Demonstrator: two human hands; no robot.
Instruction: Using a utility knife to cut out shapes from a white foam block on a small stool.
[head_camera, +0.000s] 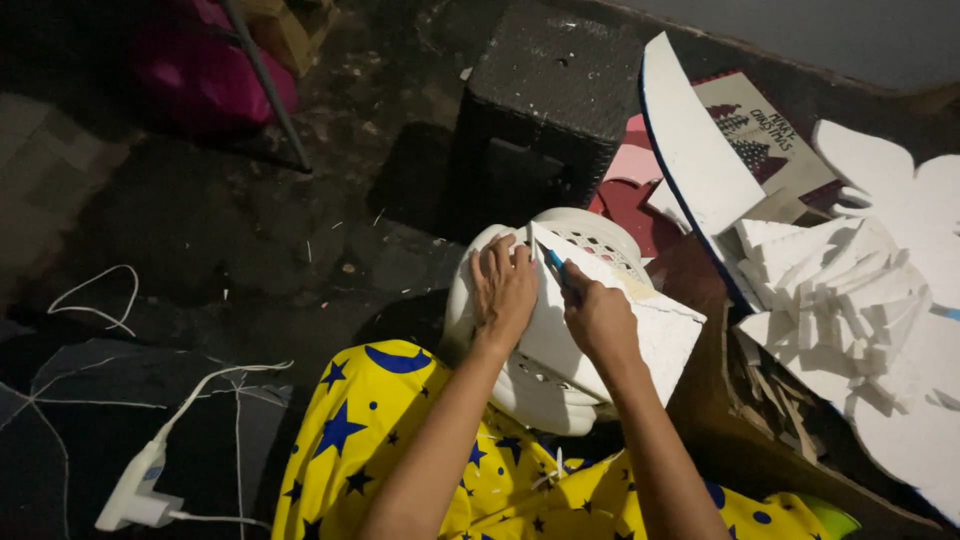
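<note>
White foam makes up the foam slab (640, 335) that is propped across an upturned white plastic basket (590, 240) in the near middle of the scene, above a lap covered in yellow cloth with blue stars (400, 440). The slab's left edge is pressed down by the left hand (503, 290), whose fingers are laid flat and close together over the foam and the basket's rim. A blue-handled cutter (556, 265) is pinched in the right hand (598, 318), fingers curled tight around it, its tip set against the slab.

To the right, a heap of cut white foam pieces (840, 300) is piled in a brown cardboard box (720, 440). A long curved foam strip (695, 150) is leaned behind it, over a flat rectangular card with red tree shapes (765, 130) at the far right. A dark woven box (545, 100) stands beyond the basket. A white plug adapter with cable (135, 490) lies on the floor at near left.
</note>
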